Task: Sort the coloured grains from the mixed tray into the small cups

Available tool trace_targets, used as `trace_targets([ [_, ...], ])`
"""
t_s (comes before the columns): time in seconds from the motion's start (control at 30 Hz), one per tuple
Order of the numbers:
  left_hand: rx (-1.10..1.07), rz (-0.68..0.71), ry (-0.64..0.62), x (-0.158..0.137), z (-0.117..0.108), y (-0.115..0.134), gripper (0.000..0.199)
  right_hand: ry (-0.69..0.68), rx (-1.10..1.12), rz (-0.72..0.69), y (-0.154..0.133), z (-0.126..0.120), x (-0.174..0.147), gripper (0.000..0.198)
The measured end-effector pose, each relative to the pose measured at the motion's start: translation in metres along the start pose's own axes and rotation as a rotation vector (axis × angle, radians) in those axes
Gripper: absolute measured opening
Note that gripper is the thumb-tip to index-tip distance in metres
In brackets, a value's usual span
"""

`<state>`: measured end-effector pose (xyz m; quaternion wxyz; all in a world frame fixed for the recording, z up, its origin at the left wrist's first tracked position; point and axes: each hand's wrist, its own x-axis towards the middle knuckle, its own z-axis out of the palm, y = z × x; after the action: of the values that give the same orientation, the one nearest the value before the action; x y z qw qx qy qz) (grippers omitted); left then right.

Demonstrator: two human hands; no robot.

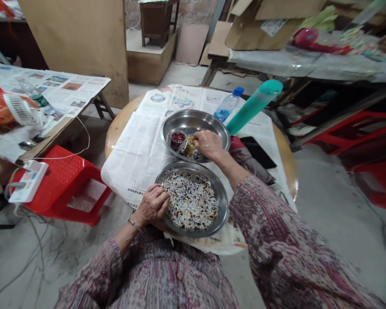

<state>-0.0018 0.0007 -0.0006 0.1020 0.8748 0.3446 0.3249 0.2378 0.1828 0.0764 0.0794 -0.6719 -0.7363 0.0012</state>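
A steel pan (223, 201) full of mixed white, red and dark beans sits near me on a newspaper-covered round table. My left hand (152, 204) rests on its left rim, fingers curled among the beans. A second steel pan (180, 120) stands behind it, holding a small cup of red beans (178, 137) and a small cup of yellowish beans (189, 146). My right hand (207, 143) hovers over the yellowish cup with fingertips pinched together; whether it holds a bean I cannot tell.
A teal bottle (254, 107) and a clear water bottle (227, 106) stand behind the far pan. A dark phone (259, 152) lies at the right. A red stool (64, 184) with a power strip is on the left, beside another papered table (67, 92).
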Motion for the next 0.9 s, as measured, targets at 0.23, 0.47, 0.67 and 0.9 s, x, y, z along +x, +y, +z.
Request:
trace_targets([
  [0.23, 0.008, 0.010, 0.005, 0.002, -0.001, 0.001, 0.025, 0.141, 0.203, 0.035, -0.002, -0.011, -0.023, 0.023],
  [0.47, 0.010, -0.020, -0.030, 0.001, 0.000, 0.000, 0.028, -0.164, 0.384, -0.398, -0.009, -0.007, -0.147, 0.014],
  [0.67, 0.009, -0.010, -0.025, 0.001, 0.001, 0.000, 0.025, -0.369, 0.263, -0.681, -0.034, 0.020, -0.216, 0.017],
  [0.9, -0.001, -0.015, 0.003, 0.001, 0.001, 0.000, 0.024, -0.104, 0.084, -0.286, -0.027, 0.034, -0.163, 0.020],
])
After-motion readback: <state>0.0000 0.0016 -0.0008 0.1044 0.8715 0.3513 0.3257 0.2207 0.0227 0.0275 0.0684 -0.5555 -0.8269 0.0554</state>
